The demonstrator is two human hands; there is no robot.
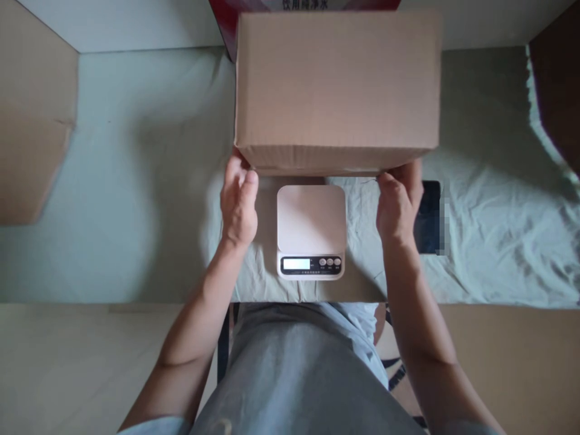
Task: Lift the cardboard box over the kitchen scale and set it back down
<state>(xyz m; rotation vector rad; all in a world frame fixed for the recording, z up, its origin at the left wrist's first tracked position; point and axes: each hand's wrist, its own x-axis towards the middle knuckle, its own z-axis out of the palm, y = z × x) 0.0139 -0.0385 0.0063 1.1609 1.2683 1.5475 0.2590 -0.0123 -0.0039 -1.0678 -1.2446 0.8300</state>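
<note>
Both hands hold a big cardboard box (338,90) up at 12 o'clock. The left hand (238,202) and right hand (399,202) curl under its near corners. A small scale (311,231) sits below between them. A dark phone (428,217) lies at 3 o'clock. The green cloth (136,181) spreads wide at 9 o'clock.

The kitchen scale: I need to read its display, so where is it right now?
In the head view the kitchen scale sits centre on the pale cloth, between the left hand and right hand, just below the cardboard box they hold.
</note>
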